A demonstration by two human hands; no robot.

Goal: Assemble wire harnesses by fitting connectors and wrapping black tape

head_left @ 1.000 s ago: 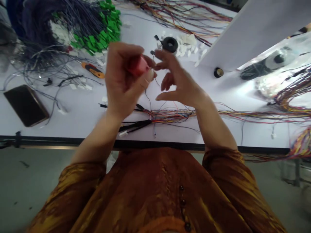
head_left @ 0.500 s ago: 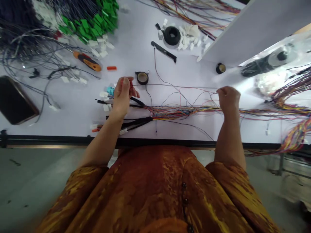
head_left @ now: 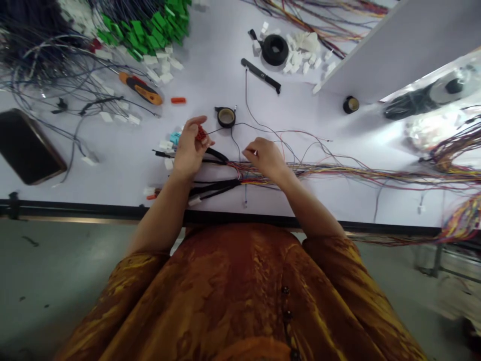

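In my left hand (head_left: 190, 150) is a small red connector (head_left: 201, 134), held between thumb and fingers with its face of small holes showing. A thin dark wire (head_left: 270, 129) runs from the connector past a small tape roll (head_left: 226, 117), and its far end lies loose at the right. My right hand (head_left: 267, 158) hovers over the wire bundle (head_left: 319, 169), thumb and forefinger pinched together. Whatever may be between those fingertips is too small to make out. Black-sleeved branches (head_left: 214, 189) of the bundle pass beneath my left wrist.
A black-handled cutter (head_left: 261, 75) and a larger black tape roll (head_left: 275, 49) lie farther back. An orange screwdriver (head_left: 141, 89), an orange piece (head_left: 178, 101) and a phone (head_left: 30, 148) are at left. Green connectors (head_left: 150, 32) pile up behind. A white panel (head_left: 391, 55) stands at right.
My right hand has let go of the far end of the dark wire and swung left, close to my left hand. The wire has gone slack. The left hand still holds the red connector.
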